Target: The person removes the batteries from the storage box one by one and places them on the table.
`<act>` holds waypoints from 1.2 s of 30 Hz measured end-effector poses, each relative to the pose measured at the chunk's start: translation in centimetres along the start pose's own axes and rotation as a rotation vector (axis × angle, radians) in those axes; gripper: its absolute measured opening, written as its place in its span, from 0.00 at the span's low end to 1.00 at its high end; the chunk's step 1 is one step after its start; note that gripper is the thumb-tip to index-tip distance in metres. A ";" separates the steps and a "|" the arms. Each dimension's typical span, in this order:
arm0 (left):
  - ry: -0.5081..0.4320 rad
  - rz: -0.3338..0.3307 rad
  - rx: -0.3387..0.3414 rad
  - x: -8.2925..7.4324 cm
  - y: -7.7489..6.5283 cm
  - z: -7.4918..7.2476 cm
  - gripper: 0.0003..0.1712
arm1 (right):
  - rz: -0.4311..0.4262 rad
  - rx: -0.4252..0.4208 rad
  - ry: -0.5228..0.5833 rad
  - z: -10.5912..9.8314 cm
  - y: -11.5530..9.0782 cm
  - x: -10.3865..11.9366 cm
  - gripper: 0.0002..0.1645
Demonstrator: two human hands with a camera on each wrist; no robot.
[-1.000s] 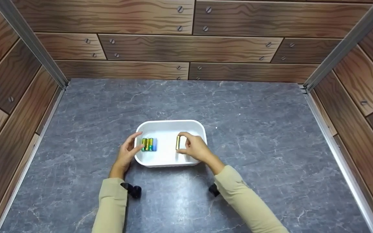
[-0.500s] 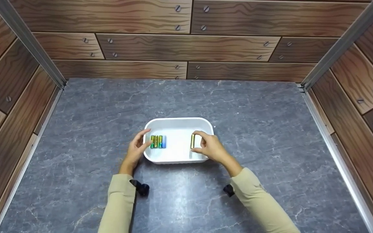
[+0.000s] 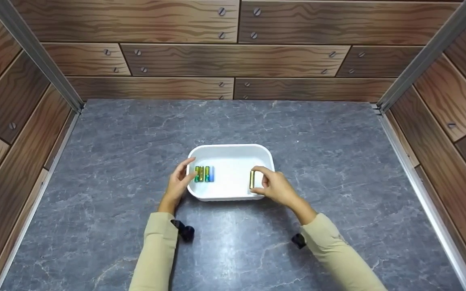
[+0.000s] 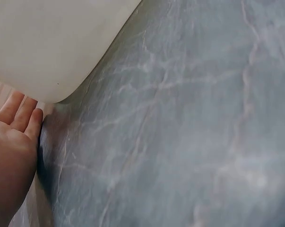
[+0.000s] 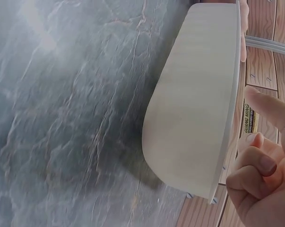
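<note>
A white rectangular tray (image 3: 233, 194) with rounded corners stands on the grey marbled tabletop. Inside its left end, green-and-gold batteries (image 3: 202, 173) lie side by side, with a blue cylinder (image 3: 211, 174) next to them. My left hand (image 3: 179, 184) is at the tray's left end, thumb and index fingertip reaching over the rim. In the left wrist view, its other fingers (image 4: 26, 113) extend straight by the tray's outside. Over the tray's right end, my right hand (image 3: 277, 186) pinches a gold battery (image 3: 252, 179) between thumb and index finger; lettering shows on it in the right wrist view.
Wood-patterned panels (image 3: 176, 60) enclose the marbled tabletop (image 3: 136, 129) at the back and both sides. Metal rails (image 3: 435, 56) run along the corners. A black wrist device (image 3: 186, 232) sits at the left sleeve, another (image 3: 298, 241) at the right.
The tray has shifted to the right with the batteries in it, and both hands have moved right too. The pinched battery now stands nearer the tray's right end.
</note>
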State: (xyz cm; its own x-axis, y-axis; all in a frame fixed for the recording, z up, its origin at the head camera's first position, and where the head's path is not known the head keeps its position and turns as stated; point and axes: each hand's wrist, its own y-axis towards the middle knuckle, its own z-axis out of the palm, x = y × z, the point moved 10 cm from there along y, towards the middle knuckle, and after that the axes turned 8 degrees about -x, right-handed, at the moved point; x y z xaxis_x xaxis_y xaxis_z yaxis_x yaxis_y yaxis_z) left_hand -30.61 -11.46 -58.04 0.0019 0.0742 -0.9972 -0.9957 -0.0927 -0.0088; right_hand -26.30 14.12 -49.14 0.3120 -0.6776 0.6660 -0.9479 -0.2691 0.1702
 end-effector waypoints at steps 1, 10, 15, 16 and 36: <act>-0.006 0.004 0.004 0.0 0.1 0.1 0.29 | 0.004 -0.001 -0.002 -0.2 -0.1 -0.1 0.32; 0.001 0.007 0.012 0.0 0.8 0.9 0.28 | -0.023 0.011 0.009 -0.7 -1.3 -0.1 0.32; 0.024 0.013 0.011 -0.2 1.3 1.2 0.28 | -0.061 0.028 0.015 0.0 -1.9 0.4 0.32; 0.026 0.014 0.013 -0.2 1.3 1.3 0.28 | -0.068 0.030 0.016 0.2 -2.0 0.5 0.32; 0.001 0.032 0.007 -0.2 2.0 2.1 0.28 | -0.101 0.100 0.037 3.6 -4.6 1.2 0.32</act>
State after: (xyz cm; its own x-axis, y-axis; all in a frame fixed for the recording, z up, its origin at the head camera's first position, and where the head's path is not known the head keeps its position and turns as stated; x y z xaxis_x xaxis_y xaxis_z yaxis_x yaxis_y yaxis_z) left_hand -32.77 -9.55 -57.74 -0.0297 0.0707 -0.9971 -0.9958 -0.0880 0.0234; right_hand -21.37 12.11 -51.70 0.4012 -0.6181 0.6759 -0.9002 -0.4026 0.1661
